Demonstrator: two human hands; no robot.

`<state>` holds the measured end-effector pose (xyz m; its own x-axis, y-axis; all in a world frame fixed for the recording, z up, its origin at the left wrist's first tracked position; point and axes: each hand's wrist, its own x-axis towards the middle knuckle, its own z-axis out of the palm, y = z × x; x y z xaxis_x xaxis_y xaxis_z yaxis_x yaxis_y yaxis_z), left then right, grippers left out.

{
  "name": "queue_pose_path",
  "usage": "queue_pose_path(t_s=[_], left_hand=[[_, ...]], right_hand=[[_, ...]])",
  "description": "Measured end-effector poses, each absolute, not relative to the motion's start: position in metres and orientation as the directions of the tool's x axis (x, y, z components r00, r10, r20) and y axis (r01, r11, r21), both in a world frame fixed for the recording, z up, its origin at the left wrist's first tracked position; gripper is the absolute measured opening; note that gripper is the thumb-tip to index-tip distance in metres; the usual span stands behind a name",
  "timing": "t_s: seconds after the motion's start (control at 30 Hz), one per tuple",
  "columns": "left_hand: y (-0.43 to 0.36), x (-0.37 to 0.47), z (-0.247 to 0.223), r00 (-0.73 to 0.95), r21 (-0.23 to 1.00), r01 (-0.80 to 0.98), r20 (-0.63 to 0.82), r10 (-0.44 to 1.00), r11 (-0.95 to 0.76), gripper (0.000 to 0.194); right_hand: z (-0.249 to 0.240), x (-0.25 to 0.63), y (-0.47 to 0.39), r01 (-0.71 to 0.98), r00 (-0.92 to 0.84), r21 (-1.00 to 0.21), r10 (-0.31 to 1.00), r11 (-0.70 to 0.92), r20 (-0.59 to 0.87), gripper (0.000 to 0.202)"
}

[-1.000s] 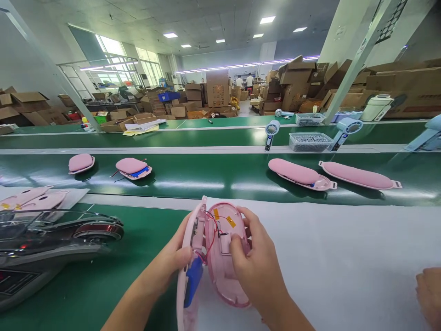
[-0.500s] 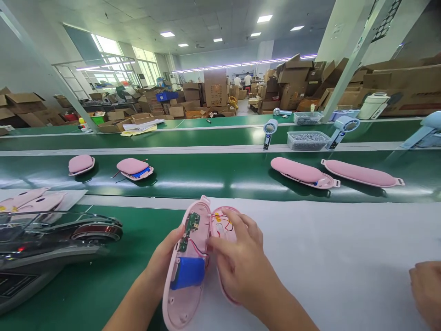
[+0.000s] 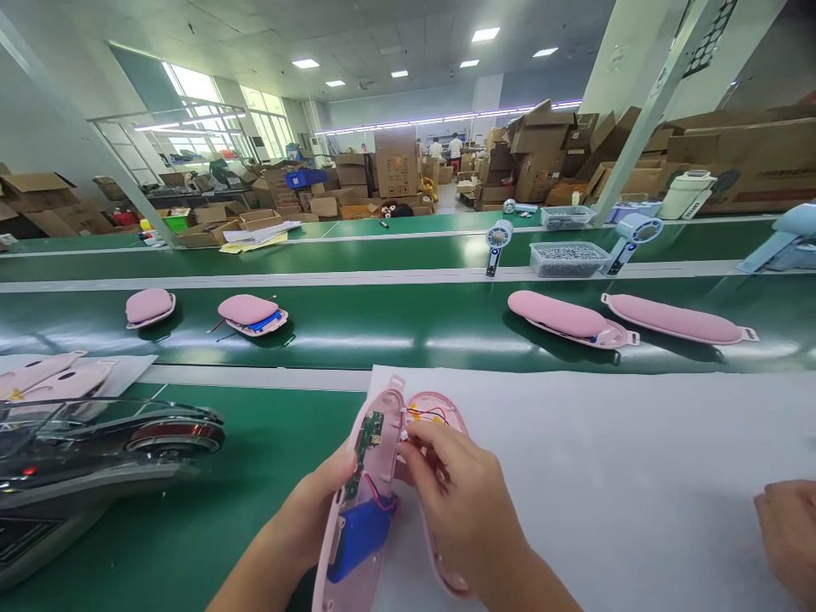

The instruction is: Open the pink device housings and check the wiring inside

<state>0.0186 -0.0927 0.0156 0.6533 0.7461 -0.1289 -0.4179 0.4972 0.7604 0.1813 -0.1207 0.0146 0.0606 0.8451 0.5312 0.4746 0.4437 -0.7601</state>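
My left hand point(image 3: 309, 506) grips the outer left side of a long pink casing half point(image 3: 388, 459), its open inside turned up and tilted. Inside it sit a green circuit board point(image 3: 368, 433) and a blue battery pack point(image 3: 361, 537) with thin wires. My right hand point(image 3: 468, 489) pinches a small white plug point(image 3: 404, 434) between thumb and forefinger, beside the casing's right edge. Under that hand lies a second pink casing half point(image 3: 446, 398) with red and black wires point(image 3: 428, 413); my hand hides much of it.
Pink casings point(image 3: 558, 314) lie on the green belt point(image 3: 395, 319) ahead, left and right. White paper point(image 3: 605, 476) covers the bench at right, where another person's hand point(image 3: 787, 531) rests. A dark, glossy model car point(image 3: 108, 459) stands at left. Handheld fans point(image 3: 498, 242) and a screw tub point(image 3: 569, 259) stand farther back.
The casing half has shifted slightly right and tilted more. My right hand has moved from reaching over the second half's wires to pinching the white plug near the first half's edge.
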Motion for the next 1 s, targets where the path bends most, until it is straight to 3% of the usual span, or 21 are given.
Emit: queue_pose_path(t_s=[0.2,0.33,0.5,0.73,1.0], left_hand=[[-0.099,0.023,0.024,0.666,0.806,-0.389,-0.089,0.741,0.446,0.071],[-0.104,0.024,0.025,0.640,0.801,-0.382,-0.130,0.758,0.460,0.087],[-0.103,0.023,0.020,0.629,0.810,-0.376,-0.135,0.766,0.451,0.094],[-0.104,0.032,0.021,0.669,0.808,-0.420,-0.033,0.742,0.414,0.096],[-0.108,0.034,0.020,0.704,0.822,-0.420,0.028,0.709,0.385,0.096]], right_hand=[[0.026,0.182,-0.126,0.458,0.176,-0.852,0.913,0.254,0.367,0.023],[0.036,0.184,-0.128,0.328,0.209,-0.940,0.963,0.098,0.173,0.030],[0.039,0.186,-0.128,0.138,0.011,-0.990,1.000,0.003,0.004,0.027],[0.047,0.188,-0.128,0.202,-0.138,-0.979,0.990,0.013,-0.016,0.023],[0.050,0.190,-0.129,0.312,-0.179,-0.950,0.983,0.027,-0.031,0.019]])
